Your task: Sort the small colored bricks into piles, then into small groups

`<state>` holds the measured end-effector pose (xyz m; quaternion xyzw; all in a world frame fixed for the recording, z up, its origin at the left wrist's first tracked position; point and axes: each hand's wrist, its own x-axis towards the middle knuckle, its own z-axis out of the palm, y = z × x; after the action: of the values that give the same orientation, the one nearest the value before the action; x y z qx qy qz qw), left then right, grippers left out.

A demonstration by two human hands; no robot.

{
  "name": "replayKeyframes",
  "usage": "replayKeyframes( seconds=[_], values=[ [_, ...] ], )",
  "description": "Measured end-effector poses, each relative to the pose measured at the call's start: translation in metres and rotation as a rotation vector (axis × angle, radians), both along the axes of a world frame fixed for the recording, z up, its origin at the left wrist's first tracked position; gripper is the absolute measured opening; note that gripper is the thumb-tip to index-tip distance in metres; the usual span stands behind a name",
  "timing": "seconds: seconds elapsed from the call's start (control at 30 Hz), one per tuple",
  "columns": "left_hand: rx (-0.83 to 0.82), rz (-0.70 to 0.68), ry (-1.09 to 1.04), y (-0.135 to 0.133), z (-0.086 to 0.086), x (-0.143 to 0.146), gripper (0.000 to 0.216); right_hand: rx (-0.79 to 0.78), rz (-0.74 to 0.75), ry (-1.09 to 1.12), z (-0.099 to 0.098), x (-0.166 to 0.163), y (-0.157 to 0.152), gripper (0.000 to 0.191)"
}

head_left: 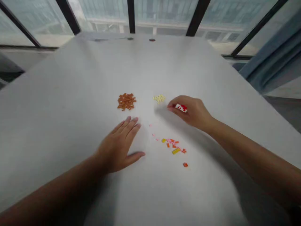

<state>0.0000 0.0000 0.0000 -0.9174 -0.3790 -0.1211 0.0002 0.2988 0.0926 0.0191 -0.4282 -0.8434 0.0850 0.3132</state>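
My left hand point(119, 146) lies flat on the white table with its fingers stretched out and its thumb apart, holding nothing. Just beyond its fingertips is a heap of small orange-brown building bricks point(126, 101). My right hand point(191, 111) is raised a little over the table, fingers closed around a small red and white block point(181, 108) that looks built from bricks. Part of it is hidden in the palm, and I cannot tell whether the fingertips pinch another piece. Left of these fingertips sits a small pile of pale yellow bricks point(159, 99).
Between my forearms lie scattered pink, orange and yellow bricks point(174, 145), with a single orange-red piece point(185, 164) nearer to me. The white table point(101, 72) reaches to windows at the back. Two round fittings point(152, 40) sit near its far edge. A blue curtain point(270, 59) hangs at right.
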Motion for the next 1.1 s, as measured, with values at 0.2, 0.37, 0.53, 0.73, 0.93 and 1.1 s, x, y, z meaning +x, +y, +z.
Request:
replayKeyframes(
  seconds=[0.2,0.37,0.53,0.73,0.93,1.1],
  values=[
    [-0.002,-0.003,0.001,-0.002,0.000,0.000,0.076,0.030,-0.102,-0.001,-0.016,-0.024,0.041,0.012],
    [0.001,-0.008,-0.006,-0.001,-0.001,-0.001,0.075,0.026,-0.102,-0.016,-0.018,-0.025,0.042,0.017],
    [-0.007,-0.010,-0.011,-0.001,-0.001,-0.001,0.076,0.014,-0.084,0.029,0.002,-0.014,0.016,0.030],
    [0.002,-0.012,-0.018,-0.001,0.000,-0.002,0.075,-0.042,0.181,-0.078,0.010,0.004,-0.046,0.019],
    [0.058,-0.046,-0.067,-0.001,0.001,0.008,0.059,0.081,0.304,-0.065,-0.012,0.005,-0.074,0.014],
    [0.063,-0.069,-0.117,-0.001,0.000,0.014,0.040,0.034,0.322,-0.015,-0.013,0.001,-0.073,0.015]
  ],
)
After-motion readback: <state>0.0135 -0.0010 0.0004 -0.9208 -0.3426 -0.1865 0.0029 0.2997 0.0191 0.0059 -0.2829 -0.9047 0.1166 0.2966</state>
